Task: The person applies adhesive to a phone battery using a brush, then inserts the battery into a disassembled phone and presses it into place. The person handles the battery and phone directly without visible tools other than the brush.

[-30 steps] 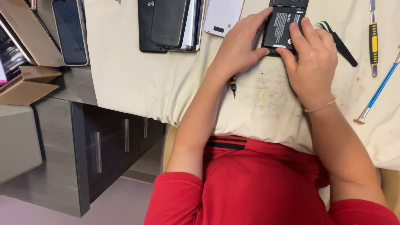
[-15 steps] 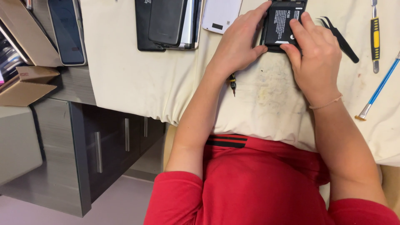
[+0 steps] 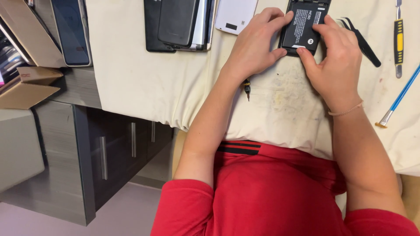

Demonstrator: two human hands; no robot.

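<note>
Black, the opened phone point(image 3: 302, 27) lies on the cream cloth point(image 3: 144, 87), just right of the white phone point(image 3: 235, 15); my left hand point(image 3: 253, 48) and right hand point(image 3: 334, 59) clamp its sides.

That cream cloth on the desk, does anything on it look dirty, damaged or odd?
Yes: the cream cloth has a dark smudgy stain just below the open black phone that the left hand and right hand are holding. It looks like grime from work, not a tear. The cloth also droops over the desk edge.
</note>
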